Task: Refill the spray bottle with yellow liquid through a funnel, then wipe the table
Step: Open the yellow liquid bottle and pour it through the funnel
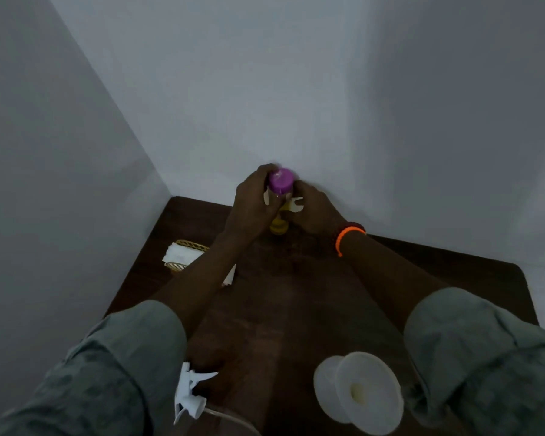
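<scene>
A bottle of yellow liquid [278, 226] with a purple cap [280, 180] stands at the far edge of the dark wooden table [296, 294], by the wall. My left hand [252, 202] curls around the cap and neck from the left. My right hand [315, 209] grips the bottle's body and white label from the right. Near me, a white funnel [368, 393] sits in the neck of a white spray bottle [326, 385], most of which it hides. The white trigger sprayer head [191, 391] lies detached at the near left, its tube curving away.
A woven gold basket [189, 245] holding white cloths or tissues [183, 254] sits at the table's left side, partly behind my left forearm. Grey walls meet in a corner at the table's far left. An orange band circles my right wrist.
</scene>
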Action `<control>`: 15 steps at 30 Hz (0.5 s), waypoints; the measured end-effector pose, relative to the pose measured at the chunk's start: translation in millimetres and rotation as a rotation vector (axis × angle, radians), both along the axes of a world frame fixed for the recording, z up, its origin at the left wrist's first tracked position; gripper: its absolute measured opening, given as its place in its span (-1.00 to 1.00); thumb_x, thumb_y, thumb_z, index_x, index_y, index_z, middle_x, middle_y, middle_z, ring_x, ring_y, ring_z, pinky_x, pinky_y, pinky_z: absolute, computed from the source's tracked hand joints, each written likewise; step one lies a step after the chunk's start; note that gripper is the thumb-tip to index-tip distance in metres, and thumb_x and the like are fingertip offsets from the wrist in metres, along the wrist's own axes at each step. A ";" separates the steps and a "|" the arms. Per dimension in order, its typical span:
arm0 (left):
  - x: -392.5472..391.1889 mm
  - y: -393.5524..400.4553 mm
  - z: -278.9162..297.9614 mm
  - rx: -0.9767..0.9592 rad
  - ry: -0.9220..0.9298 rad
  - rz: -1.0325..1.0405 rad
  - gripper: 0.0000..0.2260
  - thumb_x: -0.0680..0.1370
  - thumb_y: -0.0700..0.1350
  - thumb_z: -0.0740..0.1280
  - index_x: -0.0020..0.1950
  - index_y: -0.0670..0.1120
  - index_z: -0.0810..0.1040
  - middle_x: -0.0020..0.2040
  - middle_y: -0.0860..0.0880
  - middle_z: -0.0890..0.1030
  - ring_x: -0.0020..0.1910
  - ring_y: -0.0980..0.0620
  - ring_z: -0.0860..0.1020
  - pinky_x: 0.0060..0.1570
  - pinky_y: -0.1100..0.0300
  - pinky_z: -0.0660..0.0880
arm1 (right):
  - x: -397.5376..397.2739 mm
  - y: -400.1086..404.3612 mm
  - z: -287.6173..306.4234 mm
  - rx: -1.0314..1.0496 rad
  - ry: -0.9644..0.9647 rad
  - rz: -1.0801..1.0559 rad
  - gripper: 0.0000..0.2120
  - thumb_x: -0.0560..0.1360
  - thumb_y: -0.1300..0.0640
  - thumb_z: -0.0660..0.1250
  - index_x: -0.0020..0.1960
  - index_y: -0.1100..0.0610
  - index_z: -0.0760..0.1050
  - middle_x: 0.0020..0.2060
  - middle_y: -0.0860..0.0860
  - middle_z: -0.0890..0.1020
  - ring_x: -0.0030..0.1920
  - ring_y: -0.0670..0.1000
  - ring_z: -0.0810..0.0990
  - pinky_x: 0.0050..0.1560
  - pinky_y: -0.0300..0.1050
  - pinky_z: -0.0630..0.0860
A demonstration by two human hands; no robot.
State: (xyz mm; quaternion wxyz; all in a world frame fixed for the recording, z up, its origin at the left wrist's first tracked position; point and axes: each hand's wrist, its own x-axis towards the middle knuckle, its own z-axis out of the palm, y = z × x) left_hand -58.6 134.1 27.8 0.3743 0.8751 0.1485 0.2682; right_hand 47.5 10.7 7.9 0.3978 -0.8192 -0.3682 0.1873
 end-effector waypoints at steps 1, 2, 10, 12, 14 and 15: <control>-3.2 -1.5 0.8 0.026 -0.002 -0.032 -0.54 0.49 -0.14 0.49 0.32 -0.25 0.47 0.24 -0.15 0.61 0.21 -0.04 0.59 0.18 0.00 0.56 | -2.0 -1.3 3.2 0.017 0.012 0.009 -0.41 0.39 0.15 0.53 0.38 0.13 0.46 0.22 0.06 0.62 0.18 0.05 0.60 0.24 0.03 0.53; -7.1 -3.8 2.5 0.046 -0.006 -0.059 -0.54 0.50 -0.16 0.49 0.34 -0.26 0.47 0.25 -0.16 0.60 0.22 -0.04 0.58 0.19 0.00 0.56 | -3.9 -3.5 6.5 0.031 0.017 0.021 -0.40 0.39 0.14 0.54 0.39 0.13 0.46 0.22 0.06 0.62 0.18 0.04 0.60 0.24 0.00 0.53; -68.8 -28.9 59.7 -0.074 -0.120 -0.118 -0.48 0.47 -0.12 0.52 0.38 -0.19 0.47 0.27 -0.07 0.59 0.22 0.07 0.59 0.14 0.17 0.60 | -50.4 -35.8 74.6 0.050 -0.015 0.171 -0.59 0.40 0.08 0.53 0.21 0.11 0.56 0.03 0.00 0.69 0.01 -0.05 0.67 0.06 -0.05 0.63; -88.2 -39.3 78.8 -0.059 -0.127 -0.133 -0.46 0.46 -0.08 0.53 0.38 -0.19 0.48 0.27 -0.06 0.60 0.22 0.08 0.58 0.15 0.22 0.58 | -71.2 -48.1 93.2 0.072 -0.037 0.177 -0.63 0.40 0.07 0.52 0.17 0.10 0.57 0.00 -0.02 0.69 -0.02 -0.09 0.67 0.04 -0.11 0.63; -104.6 -49.1 94.6 -0.037 -0.123 -0.167 -0.45 0.47 -0.02 0.51 0.39 -0.18 0.47 0.28 -0.06 0.60 0.25 0.08 0.57 0.19 0.21 0.56 | -92.7 -59.4 107.2 0.088 -0.063 0.186 -0.62 0.38 0.04 0.52 0.16 0.09 0.56 -0.03 -0.04 0.69 -0.05 -0.10 0.67 0.02 -0.18 0.62; -111.8 -53.6 99.9 -0.030 -0.123 -0.185 -0.45 0.47 -0.01 0.50 0.40 -0.18 0.47 0.28 -0.06 0.60 0.26 0.09 0.56 0.21 0.18 0.56 | -102.9 -64.6 111.5 0.083 -0.068 0.190 -0.62 0.38 0.04 0.52 0.15 0.09 0.56 -0.06 -0.06 0.68 -0.08 -0.11 0.66 -0.01 -0.20 0.61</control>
